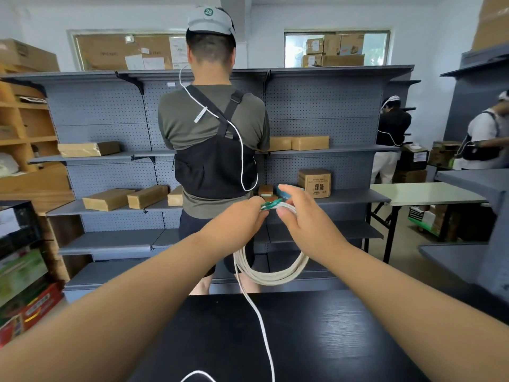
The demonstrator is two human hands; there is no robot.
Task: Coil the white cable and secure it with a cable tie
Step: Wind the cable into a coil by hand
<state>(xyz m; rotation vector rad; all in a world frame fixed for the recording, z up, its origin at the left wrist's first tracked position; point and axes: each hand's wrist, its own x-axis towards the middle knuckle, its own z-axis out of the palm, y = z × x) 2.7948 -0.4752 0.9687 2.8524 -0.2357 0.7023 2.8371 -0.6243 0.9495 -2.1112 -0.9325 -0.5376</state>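
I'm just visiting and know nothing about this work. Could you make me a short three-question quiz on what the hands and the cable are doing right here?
1. True or false: the whole white cable is already coiled.
2. What colour is the cable tie pinched at the top of the coil?
3. Multiple choice: the coil hangs (a) flat on the black table, (b) in the air below both hands, (c) on a shelf.

Key:
1. False. A loose tail runs down from the coil onto the table.
2. Green. The left hand holds it while the right hand grips the top of the coil beside it.
3. b.
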